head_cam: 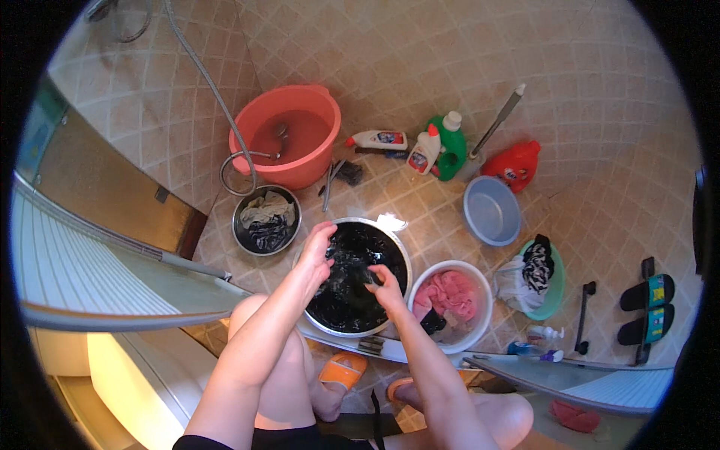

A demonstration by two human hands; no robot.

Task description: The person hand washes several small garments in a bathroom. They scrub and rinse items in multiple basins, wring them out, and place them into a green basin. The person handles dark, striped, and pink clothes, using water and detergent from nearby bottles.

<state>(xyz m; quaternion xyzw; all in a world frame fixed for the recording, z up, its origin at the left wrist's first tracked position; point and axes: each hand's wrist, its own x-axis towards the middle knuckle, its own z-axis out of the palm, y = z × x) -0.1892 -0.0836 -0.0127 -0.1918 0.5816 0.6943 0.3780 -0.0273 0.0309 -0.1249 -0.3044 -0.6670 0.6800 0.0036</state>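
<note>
A large round basin (406, 253) with a pale rim stands in front of me, filled with dark water and what looks like black cloth. My left hand (319, 253) is over its left side, fingers parted, with nothing seen in it. Over the right part of the basin is my right hand (385, 287), its thumb and fingers curled near the dark contents; whether they pinch any cloth cannot be told. Just right of the basin, a white tub (488, 298) holds pink cloth (450, 295) and a small black cloth (433, 322) in water.
A pink tub (315, 174) of water with a shower hose (211, 84), a metal bowl (236, 239) of clothes, detergent bottles (450, 140), a blue basin (492, 211) and a green basin (557, 281) with clothes stand around. A shower threshold (394, 350) runs before my feet.
</note>
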